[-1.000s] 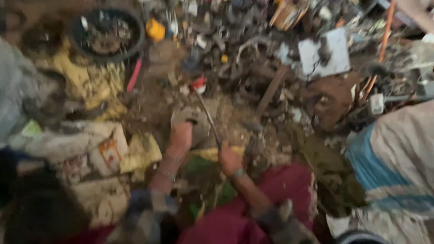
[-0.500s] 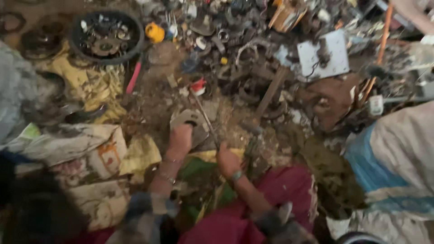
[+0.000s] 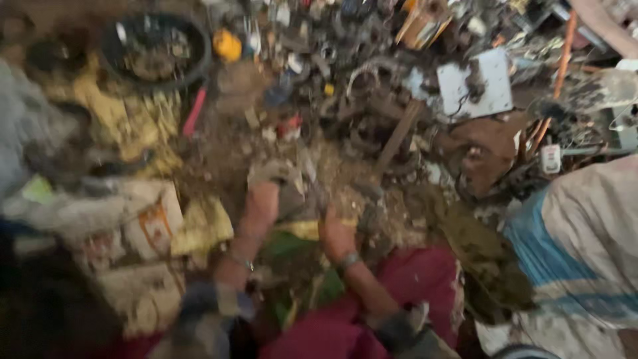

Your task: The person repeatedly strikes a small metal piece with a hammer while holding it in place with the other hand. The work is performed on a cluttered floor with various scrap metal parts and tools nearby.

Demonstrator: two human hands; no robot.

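The picture is badly blurred. My left hand (image 3: 260, 203) reaches forward onto a grey flat metal piece (image 3: 274, 174) lying in the dirt; its fingers cannot be made out. Close on its right, my right hand (image 3: 335, 234), with a band at the wrist, is closed around a thin metal tool (image 3: 307, 169). The tool slants up and away to a red end (image 3: 290, 125). Both hands sit just ahead of my knees, over green and yellow scraps (image 3: 299, 233) and dark red cloth (image 3: 412, 279).
A heap of dark metal scrap (image 3: 359, 80) fills the ground ahead. A black tyre-like ring (image 3: 156, 50) lies far left, a white plate (image 3: 475, 83) far right, a pink stick (image 3: 194, 112) between. Printed sacks (image 3: 133, 226) lie left, a blue-and-white sack (image 3: 578, 246) right.
The thin tool's red end has dropped lower and closer to my hands. Both hands stay at the same spot by the grey piece. The view has grown blurrier.
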